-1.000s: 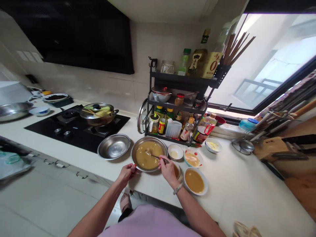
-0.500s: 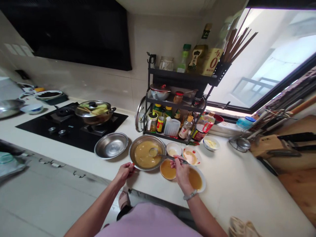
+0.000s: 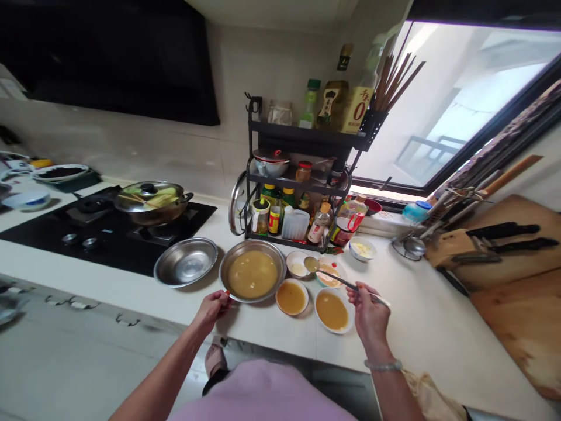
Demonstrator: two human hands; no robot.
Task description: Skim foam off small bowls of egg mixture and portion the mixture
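Note:
My left hand (image 3: 214, 310) pinches the near-left rim of a metal basin (image 3: 282, 266) of yellowish liquid with pale bits in it. In my right hand (image 3: 370, 311) is a ladle (image 3: 311, 265), gripped by its dark handle. Its scoop hangs over the gap between a small white bowl (image 3: 291, 270) and a strawberry-patterned bowl (image 3: 343, 280); I cannot tell how full the scoop is. Nearer me stand a small round bowl (image 3: 307, 295) and a larger white bowl (image 3: 351, 314), each with orange-brown liquid.
Left of the basin lies a bare metal basin (image 3: 160, 270). A lidded pan (image 3: 153, 216) stands on the black stove (image 3: 118, 242). Behind the bowls rises a spice rack (image 3: 307, 133) with bottles. A knife block (image 3: 447, 248) and a small bowl of chopped pieces (image 3: 363, 257) are to the right.
My right hand has moved right, lifting the ladle out of the basin and across the small bowls. My left hand stays at the basin's rim. The view has shifted slightly right.

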